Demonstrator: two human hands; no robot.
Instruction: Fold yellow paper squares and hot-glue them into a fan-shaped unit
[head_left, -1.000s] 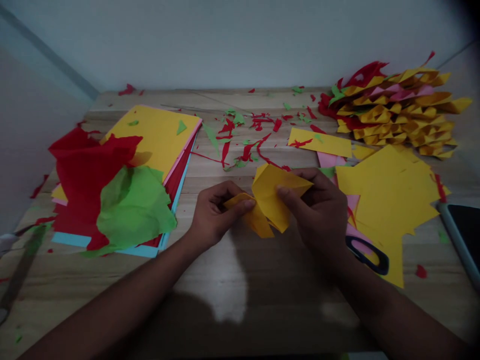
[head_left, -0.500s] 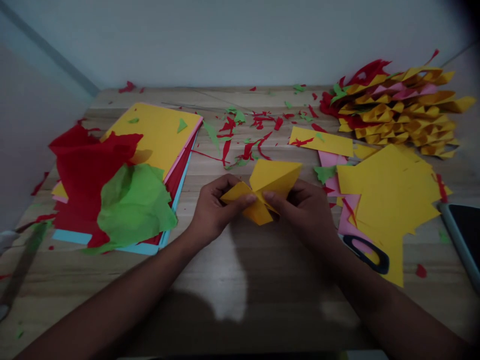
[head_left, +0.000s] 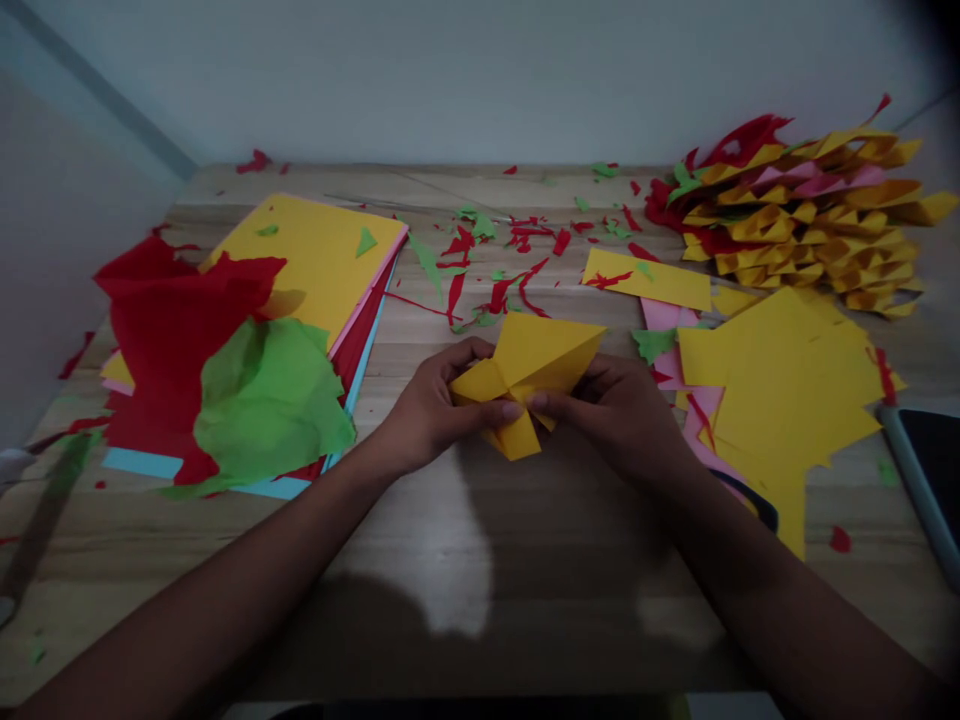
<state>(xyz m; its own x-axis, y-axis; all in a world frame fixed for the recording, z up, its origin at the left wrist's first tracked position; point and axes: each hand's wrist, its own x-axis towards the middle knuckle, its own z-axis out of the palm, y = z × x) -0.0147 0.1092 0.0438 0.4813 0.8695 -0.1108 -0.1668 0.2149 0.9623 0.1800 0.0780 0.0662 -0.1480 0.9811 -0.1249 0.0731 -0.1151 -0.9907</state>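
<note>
A partly folded piece of yellow paper [head_left: 544,350] is held between both hands over the middle of the table. My left hand [head_left: 442,400] is closed on its left side, the thumb pressing near the centre fold. From the right, my right hand [head_left: 611,405] pinches it, its thumb close to the left one. The paper has pointed flaps: a broad one at the upper right, a smaller one at the left and one hanging down between the thumbs. Most fingers are hidden behind the paper.
Left lies a stack of coloured paper [head_left: 330,240] under crumpled red [head_left: 165,330] and green crepe paper [head_left: 270,400]. Yellow sheets [head_left: 780,390] partly cover a dark scissors handle [head_left: 761,505] at right. Beyond are folded yellow pieces [head_left: 810,220]; a phone-like device [head_left: 926,480] lies far right.
The yellow paper has tilted and turned slightly, its lower flap now hanging further down. Both thumbs have drawn closer together at the centre. My right forearm now covers more of the scissors handle.
</note>
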